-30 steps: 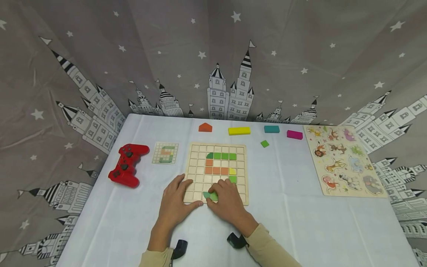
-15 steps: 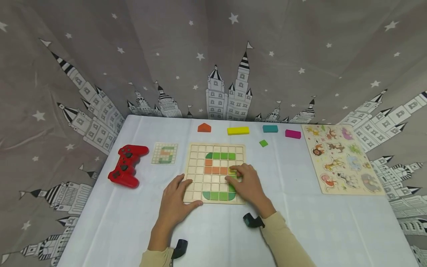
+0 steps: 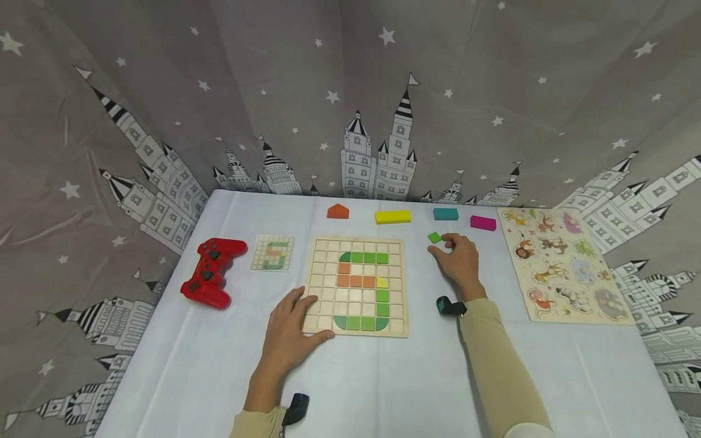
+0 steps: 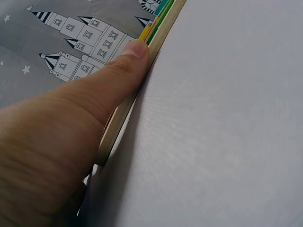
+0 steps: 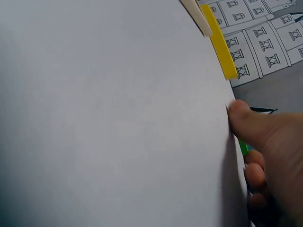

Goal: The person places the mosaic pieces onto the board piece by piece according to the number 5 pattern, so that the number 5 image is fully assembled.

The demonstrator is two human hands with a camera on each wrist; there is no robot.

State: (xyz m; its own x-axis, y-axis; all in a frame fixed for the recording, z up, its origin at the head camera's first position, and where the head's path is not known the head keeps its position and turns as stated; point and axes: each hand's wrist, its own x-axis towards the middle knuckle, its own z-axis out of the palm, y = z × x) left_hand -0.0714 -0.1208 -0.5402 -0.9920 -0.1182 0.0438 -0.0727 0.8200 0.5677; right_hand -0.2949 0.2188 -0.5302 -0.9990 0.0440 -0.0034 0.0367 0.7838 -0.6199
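Note:
A wooden grid board (image 3: 356, 239) lies in the middle of the white tablecloth, with green, orange and yellow tiles set in it in an S-like shape. My left hand (image 3: 300, 319) rests flat on its lower left corner, and the thumb (image 4: 109, 80) presses the board's front edge (image 4: 124, 118). My right hand (image 3: 446, 248) is off the board to the right. Its thumb and curled fingers close around a small green square block (image 3: 435, 237) that lies on the cloth. Only a green sliver (image 5: 242, 146) of the block shows behind the thumb (image 5: 255, 125) in the right wrist view.
A pattern card (image 3: 272, 252) and a red game controller (image 3: 210, 272) lie left of the board. Along the back lie an orange house block (image 3: 338, 211), a yellow bar (image 3: 392, 216), a teal block (image 3: 446, 214) and a magenta block (image 3: 483, 222). An animal puzzle (image 3: 564, 261) lies at the right.
My right hand left the bottom row of green tiles, passed over the board's right side and reached out to the small green block. The left hand stayed put.

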